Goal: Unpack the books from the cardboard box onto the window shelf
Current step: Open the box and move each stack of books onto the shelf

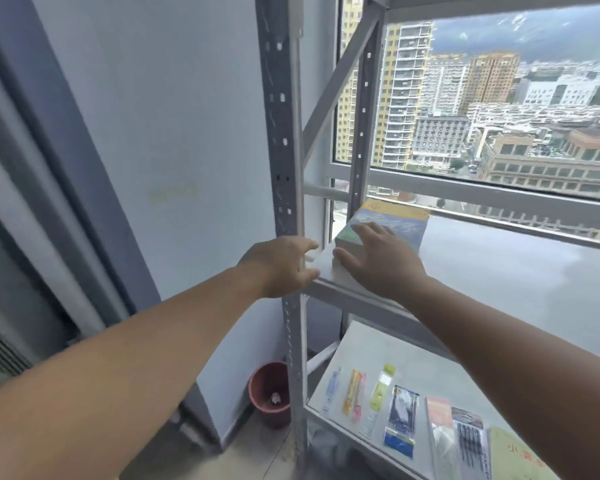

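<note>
Head view, left forearm: is stretching up from the lower left corner, closest to the lens, towards the rack.
Left hand (284, 265): is hovering at the front left corner of the window shelf (499, 271), fingers above the corner and thumb below it. They are blurred, so I cannot tell whether they are gripping the edge or only lying near it.
Right hand (378, 261): is lying flat and spread, holding nothing. The straight fingers are touching the top cover of the books (395, 220) and the thumb is resting against their near side.
Books: are lying in a flat stack at the left end of the window shelf, just beside the rear post (361, 109), a blue and yellow cover facing up.
Lower shelf (364, 344): is carrying a row of packets (400, 420) along its front edge.
Bucket (270, 393): is standing on the floor, red, left of the front post (280, 133).
Window (499, 81): is showing tall buildings behind the rack.
</note>
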Demonstrator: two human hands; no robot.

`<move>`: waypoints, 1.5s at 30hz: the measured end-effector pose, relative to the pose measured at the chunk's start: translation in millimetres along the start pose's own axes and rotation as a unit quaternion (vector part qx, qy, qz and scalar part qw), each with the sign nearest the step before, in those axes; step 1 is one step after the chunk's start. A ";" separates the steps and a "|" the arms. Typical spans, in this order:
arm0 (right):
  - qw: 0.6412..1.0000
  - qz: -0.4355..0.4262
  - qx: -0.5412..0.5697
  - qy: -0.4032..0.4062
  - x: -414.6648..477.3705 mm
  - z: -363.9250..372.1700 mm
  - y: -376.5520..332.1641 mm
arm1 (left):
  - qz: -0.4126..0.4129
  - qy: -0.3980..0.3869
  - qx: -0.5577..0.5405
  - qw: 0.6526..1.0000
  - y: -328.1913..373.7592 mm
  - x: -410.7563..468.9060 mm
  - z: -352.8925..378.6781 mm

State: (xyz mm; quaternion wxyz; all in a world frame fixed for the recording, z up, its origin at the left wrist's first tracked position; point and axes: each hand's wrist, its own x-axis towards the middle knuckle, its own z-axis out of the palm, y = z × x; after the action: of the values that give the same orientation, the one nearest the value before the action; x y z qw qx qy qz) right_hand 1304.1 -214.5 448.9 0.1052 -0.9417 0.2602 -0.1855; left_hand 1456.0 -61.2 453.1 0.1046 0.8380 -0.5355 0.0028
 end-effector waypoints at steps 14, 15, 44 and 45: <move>0.975 -0.146 0.010 -0.166 -138.7 159.1 -299.1 | -0.279 -0.112 -0.027 0.953 -217.2 -362.2 -1.1; 0.970 -0.152 0.017 -0.187 -145.3 171.3 -319.9 | -0.305 -0.113 -0.036 0.945 -232.0 -385.7 -1.1; 0.711 0.055 0.056 -0.699 -310.5 646.9 -551.4 | -0.730 -0.132 -0.375 0.556 -468.5 -721.2 346.9; 0.710 0.076 0.062 -0.697 -322.4 662.9 -550.5 | -0.734 -0.124 -0.375 0.552 -472.5 -723.2 361.9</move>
State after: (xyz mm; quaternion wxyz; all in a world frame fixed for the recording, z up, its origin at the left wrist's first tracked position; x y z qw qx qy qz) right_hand 1563.7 487.1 -86.4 0.3282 -0.7717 0.1715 0.5171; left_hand 1533.0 714.1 -66.7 0.3073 0.8170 0.3059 -0.3802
